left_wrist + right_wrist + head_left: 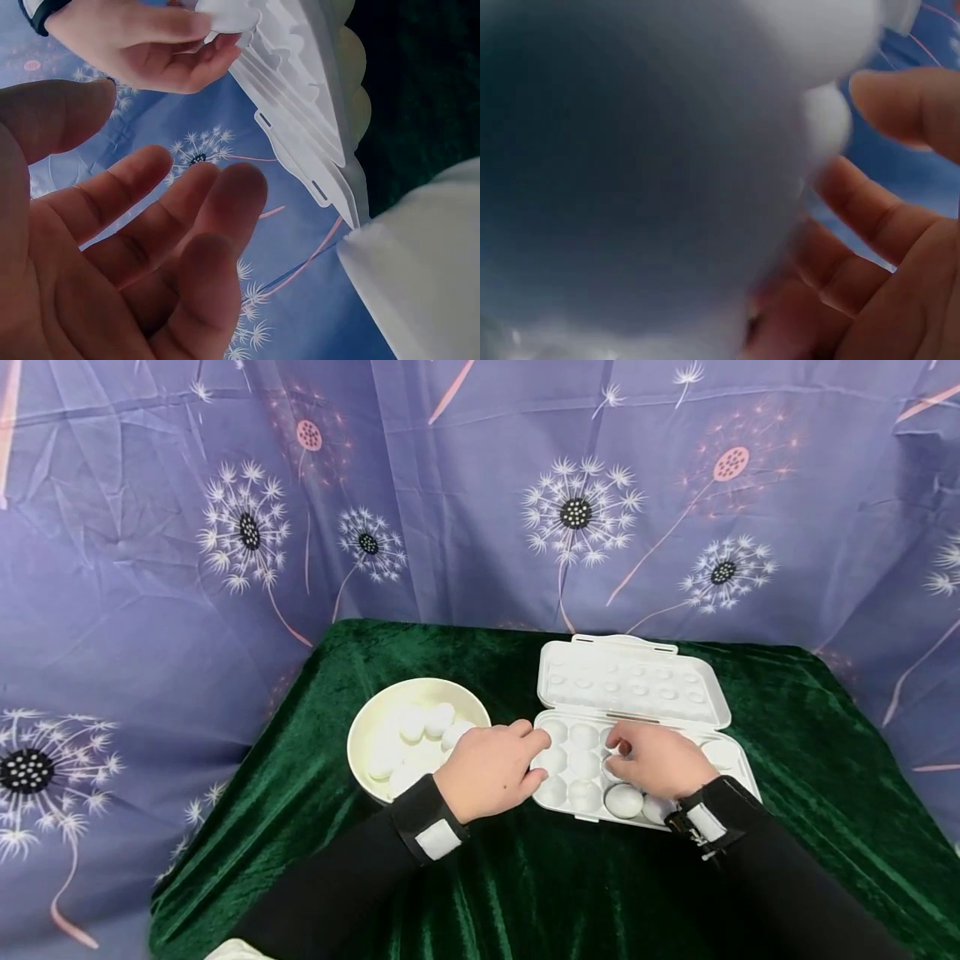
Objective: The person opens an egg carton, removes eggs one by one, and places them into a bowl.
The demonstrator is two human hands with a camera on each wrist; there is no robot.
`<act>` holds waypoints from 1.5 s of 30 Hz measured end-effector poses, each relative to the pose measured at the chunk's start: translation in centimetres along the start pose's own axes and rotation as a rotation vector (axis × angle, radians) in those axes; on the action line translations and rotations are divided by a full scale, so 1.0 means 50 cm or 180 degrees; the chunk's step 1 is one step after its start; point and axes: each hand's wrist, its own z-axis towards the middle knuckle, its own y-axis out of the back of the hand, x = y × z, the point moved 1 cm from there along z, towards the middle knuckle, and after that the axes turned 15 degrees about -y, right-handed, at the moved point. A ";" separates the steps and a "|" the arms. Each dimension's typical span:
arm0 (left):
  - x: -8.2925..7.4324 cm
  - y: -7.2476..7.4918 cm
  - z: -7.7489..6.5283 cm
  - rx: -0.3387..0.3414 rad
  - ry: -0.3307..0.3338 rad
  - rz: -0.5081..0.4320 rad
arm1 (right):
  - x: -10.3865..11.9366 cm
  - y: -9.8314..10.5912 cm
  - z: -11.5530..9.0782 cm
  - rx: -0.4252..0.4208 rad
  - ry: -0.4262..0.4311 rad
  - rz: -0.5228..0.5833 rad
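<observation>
A white egg carton lies open on the green cloth, its lid tipped back. My right hand is over the tray's middle, thumb and fingertips pinching a white egg at a cup. White eggs sit in cups along the near side and right end; the hand hides some cups. My left hand hovers between the bowl and the carton's left end, fingers loosely bent, with nothing in the palm in the left wrist view. A cream bowl to the left contains several white eggs.
Dark green velvet cloth covers the table. Behind it hangs a purple-blue curtain with dandelion prints. The raised lid stands behind the carton's tray. The bowl's right rim is close to the left wrist.
</observation>
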 end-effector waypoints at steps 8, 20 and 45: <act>-0.010 -0.004 0.000 0.0093 -0.0037 -0.0049 | 0.018 -0.015 -0.004 -0.0328 0.0226 -0.0537; -0.006 -0.006 -0.002 -0.0050 -0.0092 -0.0010 | 0.022 0.006 -0.015 -0.0310 0.0117 -0.0257; -0.010 0.011 -0.001 -0.0650 -0.0404 -0.0072 | 0.126 0.015 -0.054 -0.0014 0.0902 0.1591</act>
